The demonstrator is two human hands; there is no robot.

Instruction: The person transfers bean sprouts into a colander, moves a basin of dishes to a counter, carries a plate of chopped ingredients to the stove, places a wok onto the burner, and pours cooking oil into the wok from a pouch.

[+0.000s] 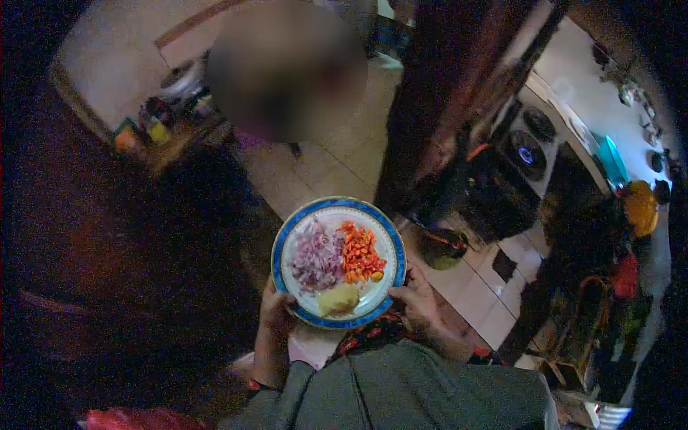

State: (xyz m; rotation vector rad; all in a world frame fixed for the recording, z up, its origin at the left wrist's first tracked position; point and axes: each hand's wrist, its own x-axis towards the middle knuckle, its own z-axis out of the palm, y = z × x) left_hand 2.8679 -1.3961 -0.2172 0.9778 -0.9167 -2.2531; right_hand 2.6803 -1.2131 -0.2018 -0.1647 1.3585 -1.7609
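In the head view, a round white plate (388, 285) with a blue, gold-edged rim is held up in front of me. On its left side lies a heap of chopped onion (315, 256), pale purple and white. Finely chopped orange-red vegetable pieces (360, 251) fill the right side. A smooth pale-yellow paste (338, 301) sits at the near edge of the plate. My left hand (276, 304) grips the lower left rim, and my right hand (416, 297) grips the lower right rim, thumbs on top. The fingers underneath are hidden.
At the right, a stove (532, 147) has a burner lit with a blue flame. Beyond it stand a teal container (611, 162) and a yellow bag-like item (640, 208). Small items fill a shelf (168, 143) at upper left. Dark furniture (143, 236) borders the left; tiled floor (344, 165) lies ahead.
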